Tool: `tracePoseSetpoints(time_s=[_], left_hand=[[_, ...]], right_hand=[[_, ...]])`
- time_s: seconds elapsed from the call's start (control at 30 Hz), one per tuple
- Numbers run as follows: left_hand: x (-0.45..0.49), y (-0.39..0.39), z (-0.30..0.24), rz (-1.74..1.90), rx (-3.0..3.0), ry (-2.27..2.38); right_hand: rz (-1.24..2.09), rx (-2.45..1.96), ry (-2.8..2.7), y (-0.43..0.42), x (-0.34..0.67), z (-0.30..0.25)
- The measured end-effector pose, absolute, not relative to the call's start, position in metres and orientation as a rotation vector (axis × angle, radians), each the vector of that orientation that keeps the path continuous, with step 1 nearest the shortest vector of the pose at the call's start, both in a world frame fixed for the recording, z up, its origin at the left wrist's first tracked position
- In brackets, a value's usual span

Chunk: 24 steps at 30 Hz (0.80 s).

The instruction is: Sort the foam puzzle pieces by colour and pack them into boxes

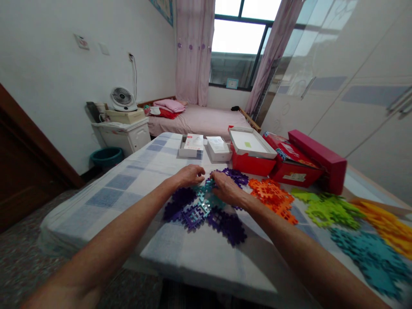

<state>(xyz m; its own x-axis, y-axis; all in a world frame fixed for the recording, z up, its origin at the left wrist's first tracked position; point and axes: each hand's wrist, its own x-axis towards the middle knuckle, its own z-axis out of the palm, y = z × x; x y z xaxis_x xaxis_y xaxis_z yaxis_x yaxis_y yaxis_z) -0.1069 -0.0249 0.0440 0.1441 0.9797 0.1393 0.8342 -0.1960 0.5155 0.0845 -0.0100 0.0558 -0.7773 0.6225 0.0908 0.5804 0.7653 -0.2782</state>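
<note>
On the checked cloth lies a flower-like build of flat plastic interlocking pieces with notched edges: light teal pieces (pixel 203 201) in the middle and purple pieces (pixel 227 225) around them. My left hand (pixel 190 175) hovers by the far left side of the build, its fingers loosely bent and apart, with nothing visible in them. Over the far right side of the teal part, my right hand (pixel 227 187) has its fingers closed down on a teal interlocking piece (pixel 210 184). The right hand hides part of the pieces beneath it.
To the right lie piles of orange pieces (pixel 272 198), lime green pieces (pixel 330 209), dark teal pieces (pixel 370 257) and yellow pieces (pixel 389 225). White boxes (pixel 219 150) and a red box (pixel 252 165) stand along the table's far side. A bed (pixel 206 120) is beyond.
</note>
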Motion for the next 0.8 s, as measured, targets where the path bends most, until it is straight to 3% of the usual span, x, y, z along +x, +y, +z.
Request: tracePoseSetpoints(time_s=[0.23, 0.43, 0.8], left_hand=[[-0.106, -0.067, 0.052, 0.281, 2.331, 1.690], [-0.098, -0.065, 0.050, 0.167, 2.340, 1.799], [-0.096, -0.064, 0.047, 0.191, 2.419, 1.832]], right_hand=[[0.807, -0.871, -2.756, -0.007, 0.124, 0.066], [0.564, -0.860, -2.976, -0.011, 0.118, 0.056], [0.577, -0.921, -2.990, -0.011, 0.112, 0.058]])
